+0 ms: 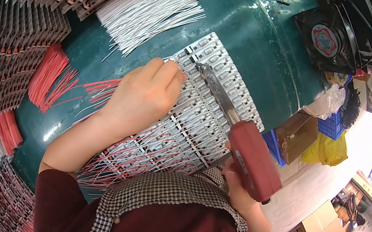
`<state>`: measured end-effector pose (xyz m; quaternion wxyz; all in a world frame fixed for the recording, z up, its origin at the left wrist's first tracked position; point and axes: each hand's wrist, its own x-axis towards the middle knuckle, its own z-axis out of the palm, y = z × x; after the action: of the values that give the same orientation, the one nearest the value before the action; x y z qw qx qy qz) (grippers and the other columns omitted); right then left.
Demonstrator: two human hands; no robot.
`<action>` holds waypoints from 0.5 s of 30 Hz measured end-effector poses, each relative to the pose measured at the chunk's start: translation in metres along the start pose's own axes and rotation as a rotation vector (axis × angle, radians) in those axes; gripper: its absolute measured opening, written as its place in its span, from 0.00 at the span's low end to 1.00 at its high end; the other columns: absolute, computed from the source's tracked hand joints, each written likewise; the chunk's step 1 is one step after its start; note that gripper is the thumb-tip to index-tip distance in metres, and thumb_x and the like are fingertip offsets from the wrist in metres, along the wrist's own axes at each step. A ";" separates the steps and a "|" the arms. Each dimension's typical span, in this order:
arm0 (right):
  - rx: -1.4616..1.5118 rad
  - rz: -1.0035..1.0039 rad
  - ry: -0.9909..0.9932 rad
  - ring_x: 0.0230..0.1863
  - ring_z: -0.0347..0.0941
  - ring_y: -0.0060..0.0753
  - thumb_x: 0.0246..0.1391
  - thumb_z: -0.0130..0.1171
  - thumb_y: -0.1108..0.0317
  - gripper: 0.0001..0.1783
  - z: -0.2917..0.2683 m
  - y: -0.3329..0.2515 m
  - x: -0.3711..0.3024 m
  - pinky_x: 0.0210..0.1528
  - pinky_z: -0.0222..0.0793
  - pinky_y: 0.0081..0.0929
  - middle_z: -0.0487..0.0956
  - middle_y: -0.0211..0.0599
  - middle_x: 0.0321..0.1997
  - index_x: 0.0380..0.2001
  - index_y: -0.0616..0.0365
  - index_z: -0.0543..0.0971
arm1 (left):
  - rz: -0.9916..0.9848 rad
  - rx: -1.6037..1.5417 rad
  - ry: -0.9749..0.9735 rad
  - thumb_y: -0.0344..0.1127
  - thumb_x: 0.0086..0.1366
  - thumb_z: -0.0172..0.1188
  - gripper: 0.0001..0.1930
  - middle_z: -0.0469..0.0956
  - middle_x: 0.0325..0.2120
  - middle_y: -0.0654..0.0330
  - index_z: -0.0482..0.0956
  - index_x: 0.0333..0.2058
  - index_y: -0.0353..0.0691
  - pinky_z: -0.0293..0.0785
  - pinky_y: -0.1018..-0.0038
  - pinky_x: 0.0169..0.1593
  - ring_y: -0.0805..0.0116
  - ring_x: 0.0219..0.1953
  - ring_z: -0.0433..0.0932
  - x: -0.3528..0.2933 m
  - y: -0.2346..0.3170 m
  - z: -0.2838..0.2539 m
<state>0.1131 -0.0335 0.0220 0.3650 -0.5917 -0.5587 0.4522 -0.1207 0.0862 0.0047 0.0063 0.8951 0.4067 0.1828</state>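
Note:
A panel of small circuit boards [243, 98] lies on the green table in front of me, with many red and white wires [161, 148] fixed across its nearer part. My left hand [148, 90] is closed over the panel's left side, gripping thin red wires [103, 88] whose ends trail out to the left. Its fingertips are partly hidden. In my right hand [239, 186] is a red-handled soldering gun [253, 159]. The iron's dark, crusted tip rests over the upper part of the panel, just right of my left fingers; whether it touches the boards I cannot tell.
A pile of white wires [150, 7] lies beyond my left hand, and loose red wires [49, 78] lie to the left. Stacked wired boards [5, 46] line the table's left edge. A black fan [334, 37] stands far right. Cardboard boxes [322, 225] sit beyond the table.

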 end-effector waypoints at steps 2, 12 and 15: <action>-0.074 -0.009 -0.023 0.32 0.76 0.25 0.39 0.69 0.73 0.37 -0.001 -0.001 -0.001 0.36 0.71 0.20 0.78 0.43 0.42 0.54 0.71 0.66 | -0.007 0.012 -0.009 0.28 0.53 0.58 0.05 0.64 0.23 0.62 0.72 0.21 0.36 0.70 0.78 0.24 0.71 0.27 0.69 0.000 0.000 0.000; 0.092 0.079 -0.046 0.28 0.70 0.19 0.42 0.67 0.70 0.38 -0.006 0.012 -0.007 0.35 0.67 0.18 0.77 0.32 0.33 0.57 0.69 0.65 | 0.014 -0.014 0.043 0.28 0.52 0.59 0.05 0.64 0.22 0.63 0.72 0.21 0.36 0.69 0.78 0.23 0.71 0.26 0.68 0.000 0.001 0.001; 0.154 0.155 -0.027 0.30 0.71 0.22 0.42 0.67 0.69 0.35 -0.005 0.011 -0.009 0.39 0.68 0.21 0.77 0.34 0.37 0.54 0.68 0.67 | 0.057 -0.052 0.056 0.27 0.51 0.59 0.06 0.63 0.21 0.63 0.71 0.20 0.36 0.67 0.78 0.22 0.71 0.25 0.67 -0.001 0.006 0.004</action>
<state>0.1222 -0.0434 0.0142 0.3660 -0.5970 -0.4797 0.5286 -0.1159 0.0823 0.0013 0.0131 0.9004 0.3759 0.2185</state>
